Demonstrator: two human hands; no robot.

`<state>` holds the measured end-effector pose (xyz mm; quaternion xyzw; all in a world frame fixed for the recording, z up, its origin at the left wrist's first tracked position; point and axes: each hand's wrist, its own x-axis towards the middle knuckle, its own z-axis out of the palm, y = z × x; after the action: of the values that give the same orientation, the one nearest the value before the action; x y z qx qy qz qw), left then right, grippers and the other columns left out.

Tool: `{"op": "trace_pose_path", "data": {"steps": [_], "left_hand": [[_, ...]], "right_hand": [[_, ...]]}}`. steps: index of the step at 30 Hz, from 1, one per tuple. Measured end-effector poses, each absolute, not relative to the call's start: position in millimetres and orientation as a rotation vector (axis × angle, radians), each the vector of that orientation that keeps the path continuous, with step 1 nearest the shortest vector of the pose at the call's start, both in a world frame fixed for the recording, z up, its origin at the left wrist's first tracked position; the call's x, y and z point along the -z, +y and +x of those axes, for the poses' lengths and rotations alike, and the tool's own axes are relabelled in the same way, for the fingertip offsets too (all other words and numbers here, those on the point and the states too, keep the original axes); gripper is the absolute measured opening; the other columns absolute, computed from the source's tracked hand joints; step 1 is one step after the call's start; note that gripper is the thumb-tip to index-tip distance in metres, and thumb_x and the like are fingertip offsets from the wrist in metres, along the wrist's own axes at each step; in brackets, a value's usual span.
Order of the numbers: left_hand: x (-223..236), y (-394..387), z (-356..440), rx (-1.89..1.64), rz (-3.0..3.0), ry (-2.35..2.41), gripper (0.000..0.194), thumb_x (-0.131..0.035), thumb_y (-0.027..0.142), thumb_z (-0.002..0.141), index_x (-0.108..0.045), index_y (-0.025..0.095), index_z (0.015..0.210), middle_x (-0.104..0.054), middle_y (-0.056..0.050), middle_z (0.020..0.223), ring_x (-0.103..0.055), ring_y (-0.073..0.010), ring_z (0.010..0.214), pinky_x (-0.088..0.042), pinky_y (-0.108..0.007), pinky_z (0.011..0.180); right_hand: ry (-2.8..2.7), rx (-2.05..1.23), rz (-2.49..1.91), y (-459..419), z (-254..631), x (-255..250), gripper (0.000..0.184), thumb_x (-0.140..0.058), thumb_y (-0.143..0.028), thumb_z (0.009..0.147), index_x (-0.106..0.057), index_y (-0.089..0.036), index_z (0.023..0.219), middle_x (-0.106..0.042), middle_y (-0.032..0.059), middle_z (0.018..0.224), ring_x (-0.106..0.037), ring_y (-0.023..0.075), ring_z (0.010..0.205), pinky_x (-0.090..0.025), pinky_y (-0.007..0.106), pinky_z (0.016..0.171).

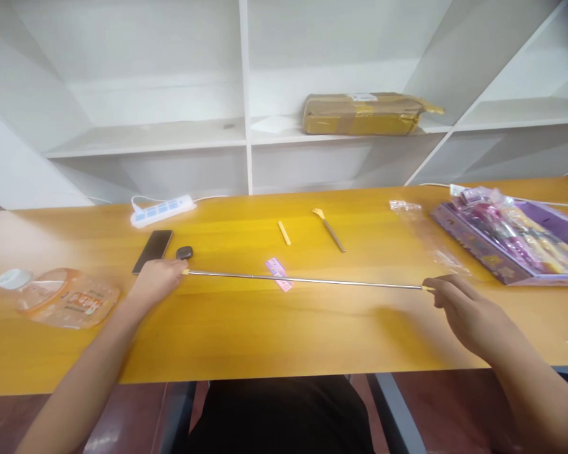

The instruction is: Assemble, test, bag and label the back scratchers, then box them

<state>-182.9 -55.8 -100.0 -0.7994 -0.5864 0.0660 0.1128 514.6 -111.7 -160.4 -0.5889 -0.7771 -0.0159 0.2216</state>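
Observation:
A thin extended telescopic metal rod (341, 282) with yellow ends stretches level above the table, held between both my hands. My left hand (158, 282) is closed around its left end, close to a black phone (153, 247) and a small dark case (184, 253). At the other end my right hand (468, 315) pinches the yellow tip between its fingers. Below the rod lies a pink and purple card (274, 265), partly crossed by it. Farther back are a short pale yellow stick (284, 233) and a small claw-ended stick (334, 235) with a dark handle.
An orange-labelled plastic bottle (71, 297) lies by my left forearm. A white power strip (163, 211) sits at the back left. To the right is a purple box (476, 249) of wrapped items, beside clear wrappers (404, 205). A taped carton (362, 115) stands on the shelf.

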Motion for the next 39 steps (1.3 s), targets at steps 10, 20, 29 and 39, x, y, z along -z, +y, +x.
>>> {"op": "trace_pose_path", "data": {"steps": [10, 20, 29, 39], "left_hand": [[101.3, -63.0, -171.0, -0.145, -2.333, -1.705, 0.029, -0.046, 0.014, 0.094, -0.069, 0.019, 0.077, -0.076, -0.012, 0.079, -0.074, -0.0278, 0.078, -0.035, -0.032, 0.059], [100.3, -63.0, -151.6, -0.26, -2.268, -1.842, 0.028, -0.048, 0.018, 0.095, -0.074, 0.019, 0.084, -0.079, -0.014, 0.084, -0.076, -0.0322, 0.082, -0.035, -0.033, 0.06], [87.6, -65.4, -135.7, -0.381, -2.27, -1.93, 0.03, -0.046, 0.018, 0.098, -0.075, 0.02, 0.09, -0.08, -0.014, 0.092, -0.077, -0.0327, 0.086, -0.04, -0.034, 0.064], [92.2, -56.7, -25.4, -0.207, -2.519, -2.023, 0.03, -0.048, 0.005, 0.1, -0.076, 0.014, 0.103, -0.078, -0.015, 0.094, -0.077, -0.0297, 0.091, -0.057, -0.039, 0.08]], "right_hand": [[-1.763, -0.114, -1.979, -109.5, 497.8, 143.9, 0.025, -0.048, -0.044, 0.101, -0.056, -0.025, 0.116, -0.067, 0.0073, 0.078, -0.072, 0.028, 0.07, -0.052, 0.04, 0.07], [-1.56, -0.045, -2.154, -100.5, 477.0, 146.9, 0.035, -0.038, -0.051, 0.1, -0.053, -0.023, 0.116, -0.073, 0.0184, 0.107, -0.072, 0.0356, 0.094, -0.05, 0.043, 0.08], [-1.641, -0.011, -2.178, -87.6, 455.4, 140.6, 0.039, -0.029, -0.041, 0.106, -0.054, -0.02, 0.128, -0.071, 0.0237, 0.118, -0.07, 0.0362, 0.101, -0.049, 0.043, 0.083], [-2.295, -0.211, -1.842, -55.0, 293.6, 117.7, 0.036, -0.034, -0.011, 0.105, -0.054, -0.019, 0.134, -0.07, 0.0182, 0.127, -0.072, 0.0248, 0.089, -0.051, 0.031, 0.078]]}}
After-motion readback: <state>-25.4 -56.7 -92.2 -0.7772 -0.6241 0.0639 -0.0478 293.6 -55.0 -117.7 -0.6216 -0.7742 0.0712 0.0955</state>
